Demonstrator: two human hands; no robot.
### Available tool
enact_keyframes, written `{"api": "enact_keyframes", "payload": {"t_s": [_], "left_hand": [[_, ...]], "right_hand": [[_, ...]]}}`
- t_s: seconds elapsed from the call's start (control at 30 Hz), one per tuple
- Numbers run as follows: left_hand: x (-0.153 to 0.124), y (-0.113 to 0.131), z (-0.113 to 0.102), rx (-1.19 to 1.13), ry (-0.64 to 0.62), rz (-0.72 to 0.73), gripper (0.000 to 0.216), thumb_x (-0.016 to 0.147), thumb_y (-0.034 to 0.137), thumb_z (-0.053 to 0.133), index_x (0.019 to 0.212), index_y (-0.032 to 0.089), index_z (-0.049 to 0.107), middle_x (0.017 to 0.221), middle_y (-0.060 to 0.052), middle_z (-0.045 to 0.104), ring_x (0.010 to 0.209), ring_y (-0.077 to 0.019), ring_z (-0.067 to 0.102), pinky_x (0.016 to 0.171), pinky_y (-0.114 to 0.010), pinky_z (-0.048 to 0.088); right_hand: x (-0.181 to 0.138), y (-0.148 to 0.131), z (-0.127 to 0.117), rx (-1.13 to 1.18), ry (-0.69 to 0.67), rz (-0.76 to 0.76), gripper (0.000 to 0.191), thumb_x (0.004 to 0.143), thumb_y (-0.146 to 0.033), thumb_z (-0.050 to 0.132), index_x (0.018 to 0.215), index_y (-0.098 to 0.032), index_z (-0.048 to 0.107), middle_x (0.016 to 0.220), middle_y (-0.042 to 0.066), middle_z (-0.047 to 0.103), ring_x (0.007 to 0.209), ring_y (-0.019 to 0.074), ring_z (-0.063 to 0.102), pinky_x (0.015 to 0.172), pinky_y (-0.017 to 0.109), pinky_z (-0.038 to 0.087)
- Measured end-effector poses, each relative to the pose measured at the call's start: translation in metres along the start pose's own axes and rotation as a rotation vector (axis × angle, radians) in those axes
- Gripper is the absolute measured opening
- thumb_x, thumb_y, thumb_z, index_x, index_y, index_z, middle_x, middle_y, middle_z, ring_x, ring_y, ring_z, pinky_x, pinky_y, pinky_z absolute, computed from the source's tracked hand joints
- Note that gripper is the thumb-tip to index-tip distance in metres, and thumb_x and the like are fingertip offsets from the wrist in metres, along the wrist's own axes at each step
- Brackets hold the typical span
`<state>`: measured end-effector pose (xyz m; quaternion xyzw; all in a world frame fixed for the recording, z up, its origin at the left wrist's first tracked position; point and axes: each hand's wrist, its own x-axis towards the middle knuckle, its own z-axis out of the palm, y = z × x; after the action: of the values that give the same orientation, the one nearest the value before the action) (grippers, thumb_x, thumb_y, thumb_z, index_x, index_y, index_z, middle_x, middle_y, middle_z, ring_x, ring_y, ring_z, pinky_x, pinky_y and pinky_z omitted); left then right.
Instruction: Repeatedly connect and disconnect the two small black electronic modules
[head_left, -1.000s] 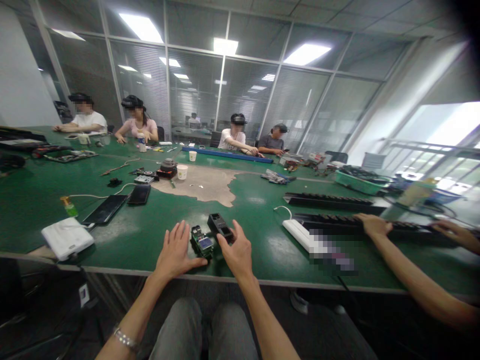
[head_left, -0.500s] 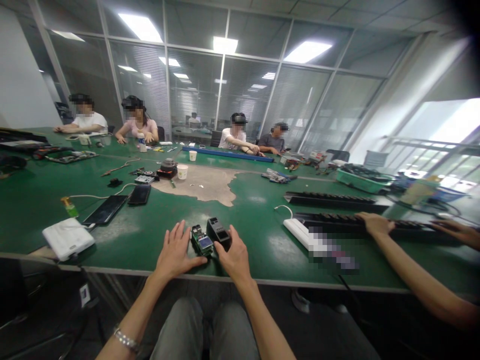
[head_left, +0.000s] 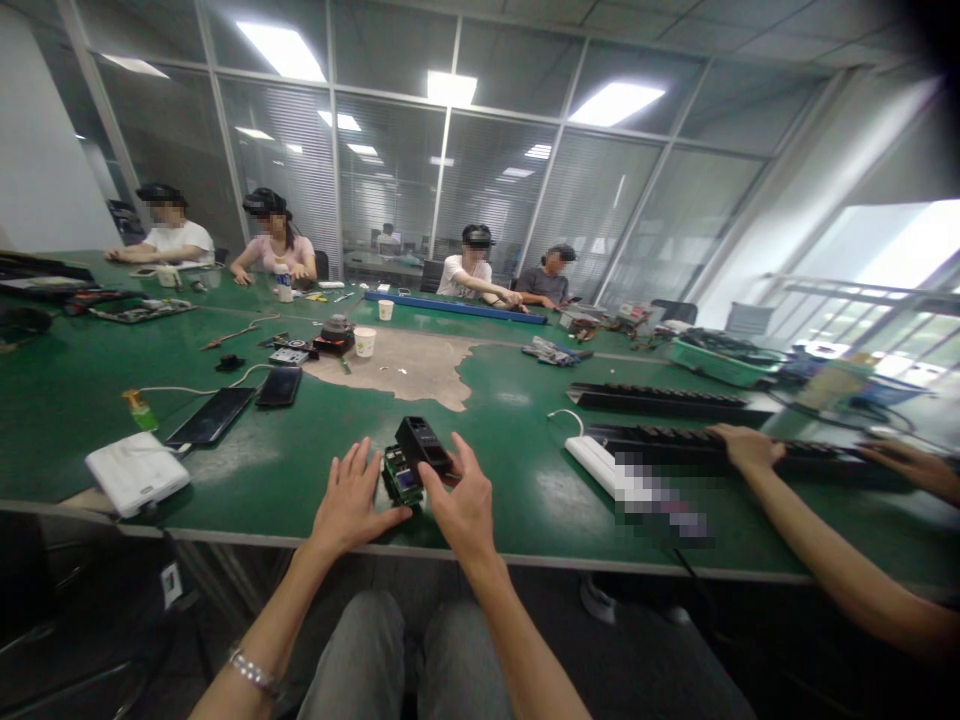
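Note:
Between my hands, close to the table's near edge, a green circuit board (head_left: 403, 484) with a small screen sits on the green table. My right hand (head_left: 461, 500) grips a black plastic housing (head_left: 421, 446) between thumb and fingers. The housing is tilted over the board's right side and covers part of the screen; whether the two touch I cannot tell. My left hand (head_left: 351, 500) lies flat on the table at the board's left, fingers spread, holding nothing. Its thumb reaches towards the board's near end.
Phones (head_left: 214, 417) on cables and a white power bank (head_left: 139, 474) lie at left. A white power strip (head_left: 600, 470) is at right, beside black rails (head_left: 660, 445) under a co-worker's hand (head_left: 750, 452). Paper cups (head_left: 364, 342) stand farther back. Several people sit across the table.
My right hand has lifted the black housing and moved it left, from beside the circuit board to over its right side. My left hand has stayed nearly still.

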<state>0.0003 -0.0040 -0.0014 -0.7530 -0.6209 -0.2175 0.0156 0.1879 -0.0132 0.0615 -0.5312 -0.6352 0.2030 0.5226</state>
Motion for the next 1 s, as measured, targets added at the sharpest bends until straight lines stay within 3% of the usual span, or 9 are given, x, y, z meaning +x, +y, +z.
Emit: {"api": "enact_keyframes", "payload": {"t_s": [0.23,0.5,0.8,1.0], "left_hand": [[-0.002,0.0,0.001,-0.029,0.052,-0.012,0.108,0.072,0.074,0.051,0.151,0.009,0.014,0.156,-0.021,0.021,0.145,-0.0355,0.019,0.115,-0.056,0.017],[-0.003,-0.001,-0.001,-0.1,0.074,0.006,0.11,0.076,0.063,0.054,0.152,0.013,-0.008,0.158,-0.021,0.017,0.145,-0.0351,0.019,0.115,-0.057,0.017],[-0.002,0.004,-0.01,-0.113,-0.006,-0.008,0.123,0.065,0.057,0.065,0.151,0.012,-0.011,0.159,-0.021,0.011,0.146,-0.0355,0.012,0.116,-0.056,0.014],[-0.001,0.004,-0.006,-0.064,0.008,-0.025,0.11,0.072,0.05,0.057,0.151,0.01,-0.007,0.158,-0.021,0.015,0.146,-0.034,0.014,0.116,-0.055,0.014]], "right_hand": [[-0.008,-0.01,0.014,-0.201,-0.054,-0.056,0.063,0.082,-0.036,0.06,0.139,-0.013,0.046,0.113,0.014,0.068,0.101,0.0263,0.067,0.089,0.038,0.052],[-0.01,-0.014,0.022,-0.334,-0.132,-0.051,0.07,0.082,-0.036,0.061,0.143,-0.011,0.039,0.116,0.017,0.066,0.108,0.0288,0.063,0.092,0.038,0.048],[-0.02,-0.001,0.024,-0.423,-0.198,-0.065,0.077,0.08,-0.043,0.064,0.143,-0.008,0.037,0.12,0.02,0.063,0.115,0.033,0.058,0.094,0.041,0.047],[-0.021,0.0,0.029,-0.406,-0.206,-0.044,0.075,0.081,-0.04,0.064,0.143,-0.007,0.038,0.12,0.02,0.063,0.112,0.0323,0.06,0.094,0.041,0.047]]}}
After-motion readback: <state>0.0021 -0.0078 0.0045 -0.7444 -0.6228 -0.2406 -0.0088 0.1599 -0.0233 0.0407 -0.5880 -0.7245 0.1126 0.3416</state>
